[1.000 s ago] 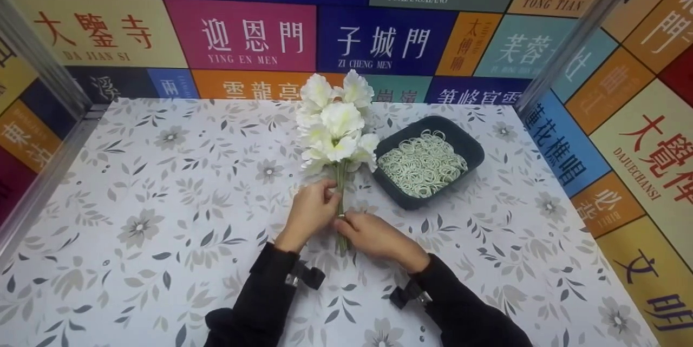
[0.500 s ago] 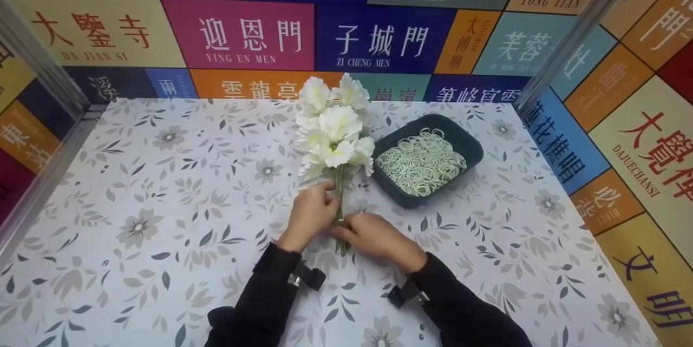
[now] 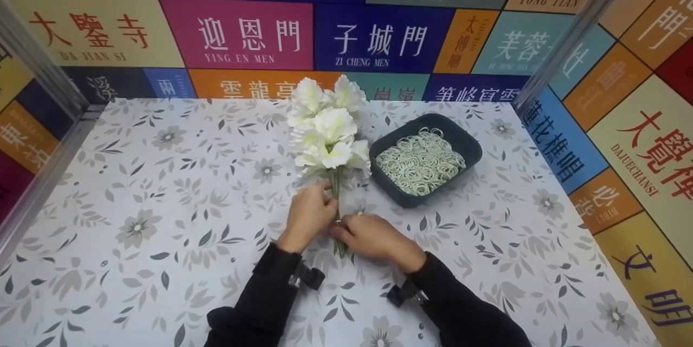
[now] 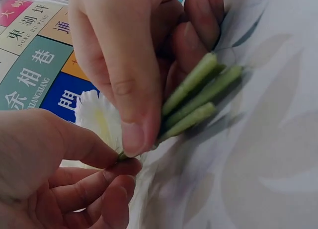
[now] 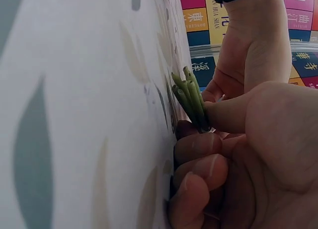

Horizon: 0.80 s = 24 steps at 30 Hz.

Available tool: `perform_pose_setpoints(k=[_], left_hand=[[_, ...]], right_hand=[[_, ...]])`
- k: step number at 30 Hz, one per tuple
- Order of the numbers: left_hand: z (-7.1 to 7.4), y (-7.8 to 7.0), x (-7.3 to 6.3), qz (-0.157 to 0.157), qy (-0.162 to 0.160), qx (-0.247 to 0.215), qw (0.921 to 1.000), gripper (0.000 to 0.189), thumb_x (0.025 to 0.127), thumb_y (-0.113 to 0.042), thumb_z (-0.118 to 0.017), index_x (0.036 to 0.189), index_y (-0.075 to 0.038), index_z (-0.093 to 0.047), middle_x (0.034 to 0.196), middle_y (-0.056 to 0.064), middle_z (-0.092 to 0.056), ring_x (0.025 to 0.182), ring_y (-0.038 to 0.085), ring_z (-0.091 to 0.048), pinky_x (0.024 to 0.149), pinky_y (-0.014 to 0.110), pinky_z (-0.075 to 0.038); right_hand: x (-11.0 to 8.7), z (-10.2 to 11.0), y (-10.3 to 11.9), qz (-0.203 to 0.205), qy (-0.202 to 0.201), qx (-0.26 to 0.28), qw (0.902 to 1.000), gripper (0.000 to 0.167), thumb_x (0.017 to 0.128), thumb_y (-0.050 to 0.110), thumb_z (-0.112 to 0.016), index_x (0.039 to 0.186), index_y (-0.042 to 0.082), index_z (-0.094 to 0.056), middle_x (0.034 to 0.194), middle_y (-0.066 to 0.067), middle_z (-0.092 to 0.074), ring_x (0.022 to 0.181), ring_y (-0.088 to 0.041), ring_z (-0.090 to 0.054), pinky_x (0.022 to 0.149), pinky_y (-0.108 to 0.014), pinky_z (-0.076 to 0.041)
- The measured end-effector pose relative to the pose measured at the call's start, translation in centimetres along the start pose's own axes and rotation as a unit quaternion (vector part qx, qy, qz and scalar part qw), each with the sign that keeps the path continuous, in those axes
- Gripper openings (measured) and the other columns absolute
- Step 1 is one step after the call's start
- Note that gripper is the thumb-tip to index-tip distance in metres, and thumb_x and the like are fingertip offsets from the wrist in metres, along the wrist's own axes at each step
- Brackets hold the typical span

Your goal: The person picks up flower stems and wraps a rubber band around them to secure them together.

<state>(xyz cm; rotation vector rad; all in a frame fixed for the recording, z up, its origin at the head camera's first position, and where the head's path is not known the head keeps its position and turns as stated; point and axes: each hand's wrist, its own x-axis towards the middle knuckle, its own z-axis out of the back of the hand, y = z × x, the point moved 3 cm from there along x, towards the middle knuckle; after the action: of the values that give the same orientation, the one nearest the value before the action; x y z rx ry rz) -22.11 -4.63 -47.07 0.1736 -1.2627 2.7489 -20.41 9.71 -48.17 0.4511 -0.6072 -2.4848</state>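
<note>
A bunch of white flowers [image 3: 327,125] with green stems [image 3: 334,187] lies upright in the head view, blooms toward the far table edge. Below the blooms, my left hand [image 3: 309,211] pinches the stems between thumb and fingers. Lower down, my right hand [image 3: 373,236] grips the same stems near their cut ends [image 4: 198,90], its thumb pressed against them. A small pale band-like spot shows on the stems by the right fingertips; its details are too small to tell. In the right wrist view, several stem ends [image 5: 190,95] stick out past the right thumb.
A dark green tray [image 3: 471,157] heaped with pale rubber bands [image 3: 422,163] stands right of the flowers. The table [image 3: 135,282] has a leaf-patterned cover. Behind it rises a colourful lettered wall [image 3: 238,33], with metal posts at the corners.
The blooms have shifted slightly left and toward me. My right hand has edged a little down and left along the stems; the left hand keeps its hold.
</note>
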Motion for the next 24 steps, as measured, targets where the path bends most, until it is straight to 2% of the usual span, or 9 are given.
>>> perform_pose_setpoints(k=[9,15,24], left_hand=[[-0.14,0.44,0.02,0.004,0.001,-0.002,1.0000,0.034,0.087,-0.001,-0.065,0.120,0.006,-0.067,0.061,0.000,-0.060,0.050,0.013,-0.053,0.049,0.032,-0.048],[-0.12,0.69,0.07,0.001,-0.005,0.006,1.0000,0.034,0.086,-0.002,-0.065,0.119,0.006,-0.068,0.059,-0.001,-0.058,0.049,0.012,-0.051,0.049,0.031,-0.046],[-0.19,0.82,0.15,0.013,0.009,-0.008,0.9999,0.036,0.088,-0.004,-0.065,0.123,0.005,-0.067,0.062,-0.001,-0.060,0.050,0.011,-0.052,0.048,0.029,-0.047]], right_hand=[[-0.03,-0.13,-0.08,0.014,0.003,-0.014,0.9998,0.035,0.102,0.039,-0.057,0.074,0.020,-0.056,0.061,0.008,-0.049,0.054,-0.012,-0.046,0.054,-0.032,-0.042],[-0.05,-0.09,0.02,0.016,0.004,-0.013,0.9998,0.034,0.101,0.039,-0.059,0.074,0.020,-0.056,0.062,0.008,-0.049,0.054,-0.012,-0.046,0.055,-0.031,-0.042],[-0.08,-0.11,-0.05,0.010,0.007,-0.009,0.9999,0.033,0.101,0.040,-0.059,0.075,0.020,-0.056,0.063,0.007,-0.050,0.054,-0.011,-0.046,0.054,-0.031,-0.042]])
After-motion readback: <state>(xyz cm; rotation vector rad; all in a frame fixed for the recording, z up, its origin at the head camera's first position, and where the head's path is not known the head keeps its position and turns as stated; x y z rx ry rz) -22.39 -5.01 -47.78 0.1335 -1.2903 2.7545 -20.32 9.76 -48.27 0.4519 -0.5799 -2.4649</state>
